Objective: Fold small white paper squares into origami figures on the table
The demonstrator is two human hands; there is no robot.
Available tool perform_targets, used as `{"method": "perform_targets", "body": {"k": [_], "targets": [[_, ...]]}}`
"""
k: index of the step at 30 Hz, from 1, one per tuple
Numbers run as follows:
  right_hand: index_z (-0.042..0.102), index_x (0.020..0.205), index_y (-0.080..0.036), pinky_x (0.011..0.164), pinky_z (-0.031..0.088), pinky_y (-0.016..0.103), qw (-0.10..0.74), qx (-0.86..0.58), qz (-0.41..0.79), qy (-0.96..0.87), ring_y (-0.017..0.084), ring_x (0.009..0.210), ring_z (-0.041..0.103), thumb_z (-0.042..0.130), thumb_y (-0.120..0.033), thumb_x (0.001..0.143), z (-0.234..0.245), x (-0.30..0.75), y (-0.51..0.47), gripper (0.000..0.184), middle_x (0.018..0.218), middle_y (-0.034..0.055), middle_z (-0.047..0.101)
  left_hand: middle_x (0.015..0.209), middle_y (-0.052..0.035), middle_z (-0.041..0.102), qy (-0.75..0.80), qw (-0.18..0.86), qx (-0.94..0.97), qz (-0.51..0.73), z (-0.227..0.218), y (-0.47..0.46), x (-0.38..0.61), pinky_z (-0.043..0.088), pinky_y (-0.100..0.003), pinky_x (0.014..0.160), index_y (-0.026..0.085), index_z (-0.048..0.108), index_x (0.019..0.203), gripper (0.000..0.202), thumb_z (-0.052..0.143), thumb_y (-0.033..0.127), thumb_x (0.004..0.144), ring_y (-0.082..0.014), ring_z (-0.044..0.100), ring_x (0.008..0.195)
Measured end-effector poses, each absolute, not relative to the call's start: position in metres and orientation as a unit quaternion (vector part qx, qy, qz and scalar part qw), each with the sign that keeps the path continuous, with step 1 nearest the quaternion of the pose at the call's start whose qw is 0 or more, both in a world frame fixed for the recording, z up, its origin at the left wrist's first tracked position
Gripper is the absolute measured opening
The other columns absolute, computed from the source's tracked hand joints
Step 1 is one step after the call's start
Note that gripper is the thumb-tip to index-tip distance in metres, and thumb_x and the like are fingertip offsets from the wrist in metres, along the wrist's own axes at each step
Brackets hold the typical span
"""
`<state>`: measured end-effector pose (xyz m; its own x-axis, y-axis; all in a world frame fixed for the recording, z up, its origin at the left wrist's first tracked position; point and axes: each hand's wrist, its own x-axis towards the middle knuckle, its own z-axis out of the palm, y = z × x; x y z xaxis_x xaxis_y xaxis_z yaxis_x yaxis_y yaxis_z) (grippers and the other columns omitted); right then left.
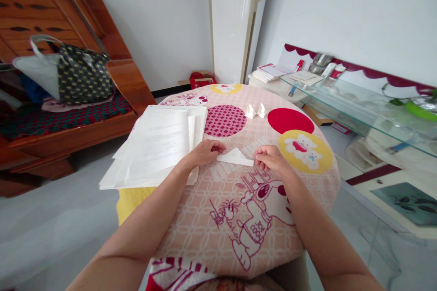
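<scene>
A small piece of white paper (235, 158), folded to a low triangle with a straight strip along its bottom edge, lies between my two hands over the table. My left hand (207, 151) has its fingers curled in and pinches the paper's left end. At the opposite end, my right hand (271, 158) grips the corner between thumb and fingers. Farther back on the cloth stands a folded white paper shape (255, 111) with two raised points. Beside my left forearm is a spread stack of printed sheets (160, 138).
A patterned pink tablecloth (205, 218) covers the round table. On the left stands a wooden bench (126, 82) bearing a dark patterned bag (83, 75). To the right is a glass-topped stand (368, 109) with papers and metal bowls. A tall white cabinet unit (230, 27) stands behind.
</scene>
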<state>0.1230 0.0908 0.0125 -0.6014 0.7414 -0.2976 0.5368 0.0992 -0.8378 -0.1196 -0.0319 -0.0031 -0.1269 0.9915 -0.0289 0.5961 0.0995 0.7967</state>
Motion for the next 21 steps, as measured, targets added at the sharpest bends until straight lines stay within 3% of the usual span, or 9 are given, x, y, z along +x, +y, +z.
{"method": "perform_targets", "body": {"k": [2,4,8,13,21], "targets": [[0.061,0.071,-0.017,0.043,0.036,0.021,0.124,-0.425,0.487,-0.753,0.01,0.046,0.055,0.056,-0.023,0.083,0.012,0.119,0.091,0.014,0.061,0.0006,0.064,0.086,-0.0042,0.072,0.694,0.258,0.597,0.309,-0.002,-0.028,-0.113,0.049,-0.027,0.072,0.015,0.072,0.1,0.03,0.056,0.022,0.074,-0.0161,0.063,0.077],[0.062,0.063,-0.017,0.045,0.034,0.023,0.117,-0.398,0.427,-0.804,0.011,0.047,0.053,0.061,-0.028,0.083,0.013,0.112,0.09,0.023,0.054,-0.0002,0.06,0.084,-0.0038,0.071,0.713,0.219,0.605,0.281,-0.002,-0.022,-0.103,0.047,-0.028,0.071,0.016,0.071,0.097,0.028,0.065,0.03,0.074,-0.0174,0.063,0.077],[0.066,0.06,-0.016,0.05,0.033,0.024,0.099,-0.361,0.381,-0.845,0.012,0.053,0.053,0.076,-0.02,0.068,0.015,0.088,0.095,0.014,0.054,-0.0009,0.06,0.082,-0.0034,0.067,0.743,0.132,0.612,0.236,-0.001,-0.008,-0.086,0.042,-0.027,0.067,0.017,0.068,0.083,0.023,0.077,0.029,0.065,-0.0188,0.06,0.075],[0.06,0.059,-0.017,0.047,0.034,0.022,0.063,-0.343,0.52,-0.78,0.01,0.046,0.049,0.073,-0.016,0.066,0.009,0.069,0.108,0.014,0.047,-0.0042,0.054,0.066,0.0018,0.06,0.698,0.208,0.613,0.305,-0.002,0.003,-0.092,0.036,-0.025,0.06,0.017,0.062,0.072,0.016,0.076,0.021,0.064,-0.0141,0.054,0.062],[0.063,0.063,-0.016,0.045,0.028,0.021,0.058,-0.259,0.598,-0.756,0.009,0.047,0.046,0.076,-0.032,0.063,-0.001,0.078,0.112,0.021,0.053,-0.0044,0.055,0.065,0.0024,0.059,0.6,0.319,0.536,0.502,-0.014,-0.001,-0.099,0.036,-0.021,0.053,0.015,0.065,0.076,0.017,0.072,0.029,0.07,-0.0097,0.05,0.057]]}}
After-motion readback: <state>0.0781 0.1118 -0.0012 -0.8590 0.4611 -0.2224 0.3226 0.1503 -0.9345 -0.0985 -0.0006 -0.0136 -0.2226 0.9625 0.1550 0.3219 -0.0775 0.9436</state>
